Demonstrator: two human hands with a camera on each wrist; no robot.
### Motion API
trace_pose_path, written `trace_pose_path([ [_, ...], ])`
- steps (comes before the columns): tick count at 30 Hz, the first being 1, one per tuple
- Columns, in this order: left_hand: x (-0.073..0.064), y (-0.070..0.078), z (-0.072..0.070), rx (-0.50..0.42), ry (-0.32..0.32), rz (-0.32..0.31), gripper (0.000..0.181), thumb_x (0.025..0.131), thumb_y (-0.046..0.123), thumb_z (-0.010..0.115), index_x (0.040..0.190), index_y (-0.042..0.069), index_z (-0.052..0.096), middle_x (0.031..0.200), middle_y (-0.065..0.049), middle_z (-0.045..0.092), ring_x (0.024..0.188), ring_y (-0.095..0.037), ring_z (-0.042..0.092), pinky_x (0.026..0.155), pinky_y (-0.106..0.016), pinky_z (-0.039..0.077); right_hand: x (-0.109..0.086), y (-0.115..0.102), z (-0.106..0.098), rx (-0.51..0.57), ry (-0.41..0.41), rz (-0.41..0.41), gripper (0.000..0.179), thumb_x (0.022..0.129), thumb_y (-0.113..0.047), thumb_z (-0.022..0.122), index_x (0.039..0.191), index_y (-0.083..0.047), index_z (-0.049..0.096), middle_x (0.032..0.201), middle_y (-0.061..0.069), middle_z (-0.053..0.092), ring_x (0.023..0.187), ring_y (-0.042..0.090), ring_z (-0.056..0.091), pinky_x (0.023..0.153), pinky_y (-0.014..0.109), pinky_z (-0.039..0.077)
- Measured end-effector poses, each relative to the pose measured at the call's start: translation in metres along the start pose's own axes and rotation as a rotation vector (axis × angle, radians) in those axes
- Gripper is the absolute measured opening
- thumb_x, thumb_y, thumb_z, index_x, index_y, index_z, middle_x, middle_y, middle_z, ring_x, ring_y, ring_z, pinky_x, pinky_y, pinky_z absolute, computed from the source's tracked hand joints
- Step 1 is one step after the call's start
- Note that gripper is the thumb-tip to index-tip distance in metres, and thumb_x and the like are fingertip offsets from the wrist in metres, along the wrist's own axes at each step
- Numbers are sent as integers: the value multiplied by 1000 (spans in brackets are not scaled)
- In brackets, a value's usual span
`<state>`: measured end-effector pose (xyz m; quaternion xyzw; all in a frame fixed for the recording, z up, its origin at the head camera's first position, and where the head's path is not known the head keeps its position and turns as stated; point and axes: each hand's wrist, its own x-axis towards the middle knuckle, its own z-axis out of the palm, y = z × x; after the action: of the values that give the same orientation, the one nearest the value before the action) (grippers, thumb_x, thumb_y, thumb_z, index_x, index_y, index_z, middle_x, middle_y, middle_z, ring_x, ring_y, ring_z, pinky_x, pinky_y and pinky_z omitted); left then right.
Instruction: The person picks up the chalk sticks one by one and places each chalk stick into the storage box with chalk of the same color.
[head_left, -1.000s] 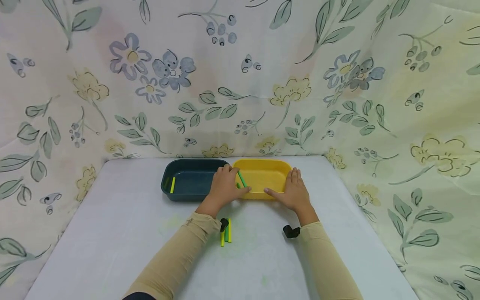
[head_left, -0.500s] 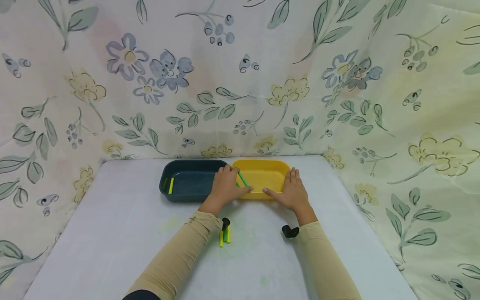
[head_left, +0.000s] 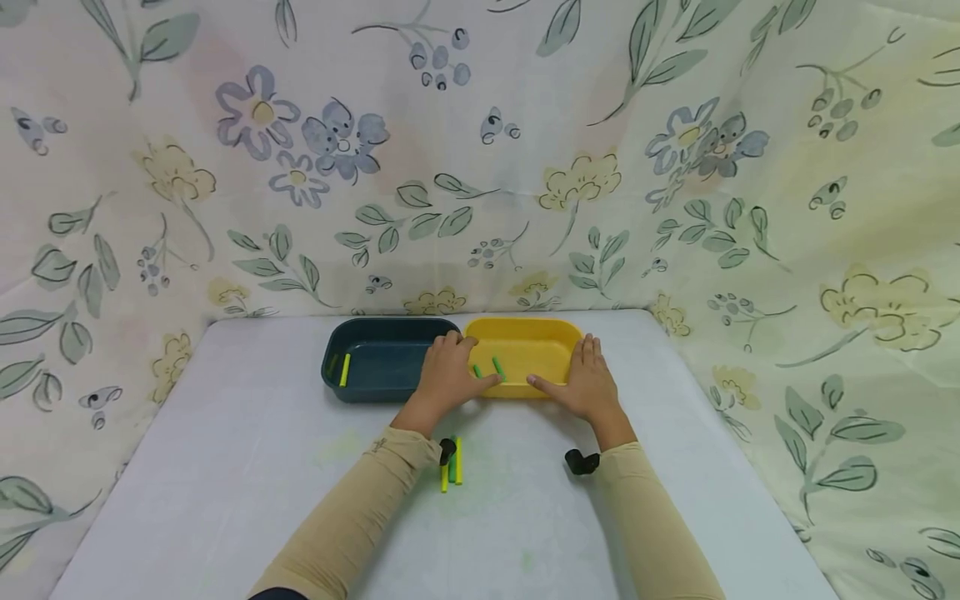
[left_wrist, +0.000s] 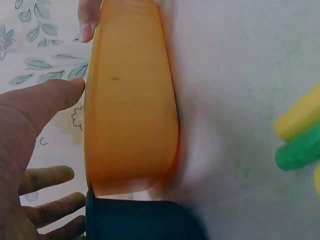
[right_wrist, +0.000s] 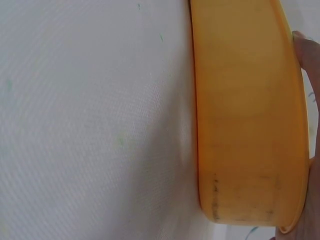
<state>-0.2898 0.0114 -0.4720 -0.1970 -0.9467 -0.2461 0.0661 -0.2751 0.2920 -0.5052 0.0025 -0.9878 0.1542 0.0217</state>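
Observation:
My left hand [head_left: 448, 371] is spread over the point where the dark blue-green tray [head_left: 386, 360] meets the yellow tray [head_left: 534, 354]. Its thumb touches the yellow rim in the left wrist view, and nothing is pinched. My right hand [head_left: 589, 385] rests against the yellow tray's right end, fingers straight along the side and thumb on the front rim. Inside the yellow tray lie a green chalk stick [head_left: 498, 369] and another green chalk piece [head_left: 477, 371], partly hidden by the front wall and left hand. A yellow chalk stick [head_left: 345, 370] lies in the dark tray.
Yellow chalk [head_left: 459, 461] and green chalk [head_left: 452, 472] lie on the white table [head_left: 225, 467] near my left wrist, partly covered by a black wrist camera [head_left: 447, 452]. A floral cloth [head_left: 480, 167] hangs behind the table.
The green chalk stick, slanting up by my left fingers earlier, now lies lower and farther right inside the yellow tray. Both hands stay nearly in place.

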Motion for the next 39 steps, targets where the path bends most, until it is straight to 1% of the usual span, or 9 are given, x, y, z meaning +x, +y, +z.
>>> trace_pose_path([
  [4, -5, -3, -4, -12, 1, 17, 81, 87, 59, 82, 144, 5, 64, 126, -17, 59, 110, -33, 52, 99, -49, 49, 0, -1, 0, 2, 1, 2, 142, 84, -94, 48, 165, 13, 3, 175, 31, -3, 165, 45, -4, 135, 57, 10],
  [8, -10, -9, -7, -30, 0, 41, 80, 88, 60, 81, 144, 5, 64, 127, -14, 59, 111, -31, 52, 100, -48, 49, -1, -1, -1, -4, -5, 8, 142, 84, -95, 47, 165, 13, 2, 175, 31, -4, 165, 45, -4, 135, 57, 10],
  [15, -20, -15, -16, -67, 23, 77, 78, 89, 59, 81, 145, 7, 64, 132, -13, 59, 116, -31, 54, 102, -48, 51, -2, -2, -3, 1, -8, 9, 142, 84, -95, 47, 165, 13, 3, 175, 32, -3, 165, 45, -3, 134, 59, 11],
  [20, -32, -16, -26, -104, 11, 89, 74, 89, 54, 82, 145, 9, 64, 134, -12, 59, 119, -32, 55, 105, -50, 50, -3, -3, -4, 5, -25, 18, 141, 85, -95, 47, 165, 13, 1, 175, 30, -8, 165, 44, -6, 135, 58, 8],
  [24, -46, -15, -33, -152, -16, 88, 73, 89, 54, 83, 145, 12, 65, 136, -10, 60, 123, -30, 55, 106, -49, 52, -3, -3, -4, -3, -28, 18, 141, 85, -95, 46, 165, 13, 1, 175, 30, -9, 165, 44, -6, 135, 57, 8],
  [28, -60, -14, -36, -205, -60, 80, 73, 88, 56, 83, 145, 13, 66, 138, -9, 60, 125, -26, 54, 107, -47, 53, -3, -2, -4, -6, -26, 20, 141, 85, -95, 45, 165, 13, 0, 175, 30, -9, 165, 45, -6, 135, 58, 8],
  [32, -73, -14, -39, -228, -96, 51, 75, 87, 57, 84, 145, 13, 66, 137, -7, 59, 125, -25, 54, 108, -47, 53, -2, -2, -4, -2, -22, 14, 141, 86, -94, 46, 164, 13, 1, 175, 31, -7, 165, 46, -6, 134, 58, 9],
  [35, -82, -15, -41, -240, -113, 26, 74, 87, 57, 84, 146, 15, 65, 136, -3, 59, 127, -24, 54, 109, -48, 53, -1, -3, -4, -4, -22, 9, 140, 86, -94, 46, 165, 13, 2, 175, 32, -6, 165, 46, -5, 134, 58, 9],
  [39, -94, -17, -41, -265, -130, 15, 72, 87, 56, 85, 145, 18, 66, 136, -1, 60, 131, -23, 54, 112, -48, 52, -1, -3, -3, -8, -25, 15, 141, 85, -95, 45, 165, 13, 1, 175, 31, -7, 165, 46, -5, 134, 58, 8],
])
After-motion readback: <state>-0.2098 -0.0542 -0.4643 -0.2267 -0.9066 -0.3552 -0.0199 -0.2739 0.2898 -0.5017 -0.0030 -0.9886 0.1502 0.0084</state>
